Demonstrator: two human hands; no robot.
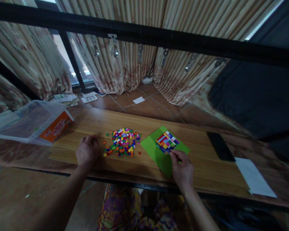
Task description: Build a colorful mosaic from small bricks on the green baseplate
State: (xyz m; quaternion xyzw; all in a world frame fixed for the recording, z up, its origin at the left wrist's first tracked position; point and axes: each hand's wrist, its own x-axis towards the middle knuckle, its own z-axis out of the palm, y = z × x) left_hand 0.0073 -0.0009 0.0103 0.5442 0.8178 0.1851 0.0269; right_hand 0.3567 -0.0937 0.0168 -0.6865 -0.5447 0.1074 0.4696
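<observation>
My right hand [183, 168] reaches over a green studded baseplate [150, 143], thumb and forefinger pinched together at the near edge of a patch of colourful toy bricks [167, 141]. Whatever lies between those fingertips is too small to make out. The patch is pressed together in rows of red, white, blue, yellow and other colours. To the left, my left hand [87, 150] rests closed on the wooden board [144, 168], fingers curled in, with no brick showing in it. A loose pile of small bricks [124, 141] lies between that hand and the baseplate.
A clear plastic bin [26, 125] with an orange label stands at the far left. On the right lie a black phone [220, 146] and a white sheet of paper [255, 178]. A dark rail [144, 30] crosses in front of striped curtains [135, 64].
</observation>
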